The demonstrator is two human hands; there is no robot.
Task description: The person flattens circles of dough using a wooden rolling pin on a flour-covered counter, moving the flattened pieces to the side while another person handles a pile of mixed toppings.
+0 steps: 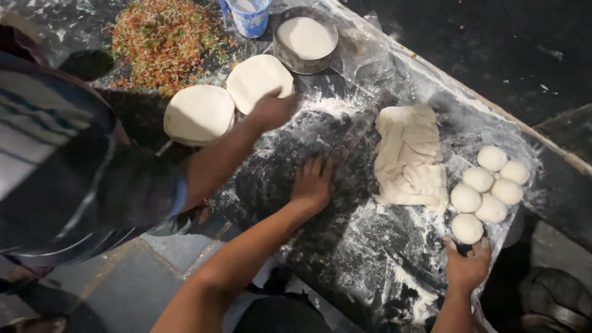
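The person's left hand (pixel 312 183) lies flat, palm down, on the dark floured surface (pixel 345 259), fingers spread and its grip released, holding nothing. The right hand (pixel 467 266) is at the near right edge, its fingers curled up around the nearest dough ball (pixel 467 228) and touching it; whether the grip is clenched on it I cannot tell. Just beyond lies a cluster of five more dough balls (pixel 491 183), close together. Between the two hands, a little farther off, sits a folded slab of dough (pixel 410 157).

On the far left a co-worker's hand (pixel 271 111), reaching from a striped sleeve (pixel 68 166), rests on one rolled dough round (pixel 258 79); a second dough round (pixel 198 114) lies touching it on the left. Behind them are a heap of chopped vegetables (pixel 165 40), a round tin of flour (pixel 305 38) and a blue-patterned cup (pixel 248 15).
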